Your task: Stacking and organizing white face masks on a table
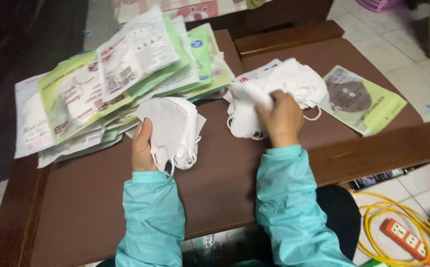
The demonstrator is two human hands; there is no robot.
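My left hand (142,147) holds a small stack of folded white face masks (171,127) by its near edge, resting on the dark brown table (101,207). My right hand (283,118) grips a loose pile of white masks (279,89) with ear loops hanging out, a little to the right. Both arms wear teal sleeves. A green packet showing a dark mask (360,101) lies flat to the right of that pile.
A heap of green and white mask packets (101,84) covers the table's far left. The table has raised wooden rails (378,151). On the tiled floor at the right lie a yellow cable (392,217) and an orange power strip (407,240).
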